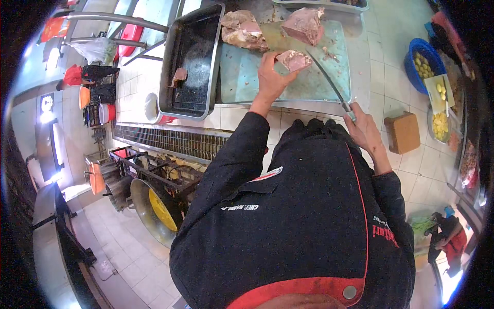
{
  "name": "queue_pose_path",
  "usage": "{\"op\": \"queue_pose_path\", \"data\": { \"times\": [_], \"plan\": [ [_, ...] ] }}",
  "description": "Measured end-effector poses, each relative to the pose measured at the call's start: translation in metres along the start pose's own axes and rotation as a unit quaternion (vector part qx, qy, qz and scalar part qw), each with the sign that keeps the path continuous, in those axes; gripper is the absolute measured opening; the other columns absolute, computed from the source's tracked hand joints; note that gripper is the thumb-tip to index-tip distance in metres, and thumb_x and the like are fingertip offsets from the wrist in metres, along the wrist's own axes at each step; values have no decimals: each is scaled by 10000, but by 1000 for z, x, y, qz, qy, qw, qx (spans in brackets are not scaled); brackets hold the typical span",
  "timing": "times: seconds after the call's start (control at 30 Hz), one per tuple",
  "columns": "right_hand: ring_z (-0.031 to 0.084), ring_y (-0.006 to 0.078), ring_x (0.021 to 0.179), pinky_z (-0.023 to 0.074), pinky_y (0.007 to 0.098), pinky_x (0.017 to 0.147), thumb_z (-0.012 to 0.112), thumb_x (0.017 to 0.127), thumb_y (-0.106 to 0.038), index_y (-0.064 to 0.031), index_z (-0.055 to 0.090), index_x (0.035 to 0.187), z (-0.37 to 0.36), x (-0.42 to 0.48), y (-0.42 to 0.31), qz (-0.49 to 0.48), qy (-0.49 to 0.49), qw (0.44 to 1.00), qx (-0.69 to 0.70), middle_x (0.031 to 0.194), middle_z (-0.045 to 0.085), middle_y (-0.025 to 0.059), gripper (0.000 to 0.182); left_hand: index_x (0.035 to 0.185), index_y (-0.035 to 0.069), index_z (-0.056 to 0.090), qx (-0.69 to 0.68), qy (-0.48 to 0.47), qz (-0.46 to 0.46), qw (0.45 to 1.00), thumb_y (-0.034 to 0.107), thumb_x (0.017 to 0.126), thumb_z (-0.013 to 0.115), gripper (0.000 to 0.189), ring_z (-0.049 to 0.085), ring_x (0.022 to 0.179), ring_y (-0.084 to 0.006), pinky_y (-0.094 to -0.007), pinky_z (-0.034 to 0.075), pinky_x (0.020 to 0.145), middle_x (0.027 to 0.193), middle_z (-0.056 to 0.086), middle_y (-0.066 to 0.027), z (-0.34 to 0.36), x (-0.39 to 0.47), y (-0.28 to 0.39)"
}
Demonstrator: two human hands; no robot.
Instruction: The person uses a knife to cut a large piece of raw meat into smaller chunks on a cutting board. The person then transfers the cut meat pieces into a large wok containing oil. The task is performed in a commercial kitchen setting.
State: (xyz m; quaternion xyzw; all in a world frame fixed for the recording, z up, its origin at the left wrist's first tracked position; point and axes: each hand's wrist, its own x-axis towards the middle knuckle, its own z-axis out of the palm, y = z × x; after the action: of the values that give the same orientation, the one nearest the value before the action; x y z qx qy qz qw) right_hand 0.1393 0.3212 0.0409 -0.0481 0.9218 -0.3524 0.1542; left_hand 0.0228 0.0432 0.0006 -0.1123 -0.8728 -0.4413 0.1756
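Observation:
My left hand grips a small chunk of cooked meat over a light blue-green cutting board. In my right hand is the handle of a long knife; its blade slants up and left, with the tip close to the chunk's right side. Two larger meat pieces lie at the board's far side, one pale and fatty at the left and one pinkish at the right. Small scraps are scattered near the knife. To the left, a deep dark metal tray holds one cut piece of meat.
A brown stool stands on the tiled floor at my right. Beyond it are a blue tub of round produce and a bowl of yellow pieces. A large wok and floor grate are at left. People work at both sides.

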Motion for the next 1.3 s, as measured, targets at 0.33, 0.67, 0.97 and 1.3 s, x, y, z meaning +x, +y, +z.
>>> {"op": "queue_pose_path", "data": {
  "times": [0.33, 0.67, 0.97, 1.3],
  "plan": [
    [590, 513, 813, 446, 571, 711, 552, 908, -206, -49, 458, 1205, -1, 3, -1, 14, -11, 1000, 10, 821, 621, 320, 349, 1086, 0, 575, -47, -71, 1, 996, 178, 579, 817, 589, 585, 936, -308, -378, 481, 817, 991, 580, -142, -4, 9, -14],
    [584, 512, 840, 434, 551, 711, 538, 918, -228, -35, 460, 1121, -3, 4, -5, 28, -1, 999, 26, 805, 610, 315, 291, 1215, 40, 531, -40, -148, -111, 982, 185, 623, 847, 686, 596, 1036, -263, -373, 490, 876, 1122, 597, -143, 13, 14, -11],
    [585, 515, 836, 440, 548, 705, 555, 915, -212, -32, 460, 1123, 1, 3, 4, 17, 20, 999, 28, 816, 622, 302, 291, 1035, 88, 613, 112, -73, 111, 985, 115, 561, 855, 533, 486, 1073, -358, -430, 439, 894, 1102, 551, -133, 15, -4, -6],
    [587, 524, 777, 445, 587, 696, 505, 942, -240, -33, 450, 1114, 11, 4, 3, 21, 22, 999, 28, 763, 610, 320, 274, 1046, 85, 614, 111, -159, 102, 976, 185, 729, 764, 365, 531, 1011, -355, -430, 446, 879, 1074, 573, -155, 1, -5, 7]
  ]
}}
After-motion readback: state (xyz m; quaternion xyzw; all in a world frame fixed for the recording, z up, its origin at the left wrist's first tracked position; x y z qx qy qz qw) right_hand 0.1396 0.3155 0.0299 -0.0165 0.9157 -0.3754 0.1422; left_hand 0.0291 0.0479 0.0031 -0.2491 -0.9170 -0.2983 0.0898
